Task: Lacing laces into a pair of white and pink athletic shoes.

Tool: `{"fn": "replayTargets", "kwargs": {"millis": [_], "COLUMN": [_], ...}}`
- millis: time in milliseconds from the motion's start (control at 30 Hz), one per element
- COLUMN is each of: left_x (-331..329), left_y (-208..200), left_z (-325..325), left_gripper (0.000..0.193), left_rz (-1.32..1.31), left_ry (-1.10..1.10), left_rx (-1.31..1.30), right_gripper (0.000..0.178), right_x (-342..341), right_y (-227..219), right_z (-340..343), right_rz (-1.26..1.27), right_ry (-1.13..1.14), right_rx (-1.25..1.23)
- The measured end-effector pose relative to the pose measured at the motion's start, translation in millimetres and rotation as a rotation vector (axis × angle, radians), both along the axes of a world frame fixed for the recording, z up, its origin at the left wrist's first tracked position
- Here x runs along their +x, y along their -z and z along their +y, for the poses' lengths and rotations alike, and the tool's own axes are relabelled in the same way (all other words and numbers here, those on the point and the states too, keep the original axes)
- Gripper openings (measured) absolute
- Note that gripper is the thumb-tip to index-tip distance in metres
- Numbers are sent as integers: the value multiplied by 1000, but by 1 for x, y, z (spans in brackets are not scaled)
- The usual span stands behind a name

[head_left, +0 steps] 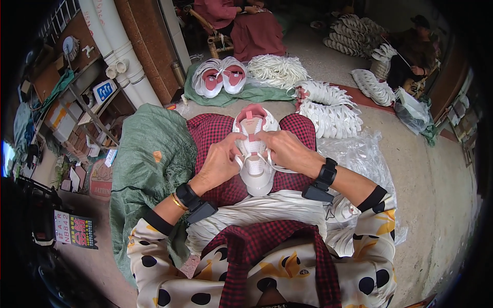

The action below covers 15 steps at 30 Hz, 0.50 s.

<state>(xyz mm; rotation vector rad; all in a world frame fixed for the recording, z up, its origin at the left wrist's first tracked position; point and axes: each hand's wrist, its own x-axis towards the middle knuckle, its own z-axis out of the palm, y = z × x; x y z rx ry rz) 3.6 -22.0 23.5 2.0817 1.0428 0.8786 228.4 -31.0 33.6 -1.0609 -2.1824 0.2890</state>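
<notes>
Your white shoe with its pink lining lies on your lap, on the red checked cloth over your knees, toe pointing toward you and the opening away. Both of your hands are on its upper. Your left hand is curled in from the left, fingertips pinched on the white lace at the left row of eyelets. Your right hand comes in from the right and lies across the tongue, fingers closed on the lace too; exactly which strand it pinches is hard to tell, since the fingers cover it. A loose end of lace trails off the shoe toward your right wrist. Each wrist carries a black band with a small black device.

Just below the shoe, a thick bundle of white laces rests across your lap. A green mesh sack lies to your left, and crumpled clear plastic sheeting to your right. On the floor ahead, a finished pair of white shoes sits on a green cloth, beside a heap of white laces and stacks of white shoe uppers. Two other people sit farther back, well apart from you.
</notes>
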Motion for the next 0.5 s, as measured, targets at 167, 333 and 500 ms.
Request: {"fn": "replayTargets", "kwargs": {"millis": [167, 333, 500], "left_x": [-7, -7, -6], "left_y": [-34, -47, -59], "left_z": [22, 44, 45], "left_gripper": [38, 37, 37], "left_rz": [455, 663, 778], "left_ry": [263, 395, 328], "left_rx": [451, 451, 232], "right_gripper": [38, 23, 23], "right_x": [-8, -4, 1], "right_y": [-33, -44, -42], "right_z": [27, 28, 40], "right_rz": [-662, -701, -608], "right_ry": [-157, -261, -241], "right_rx": [311, -22, -165]}}
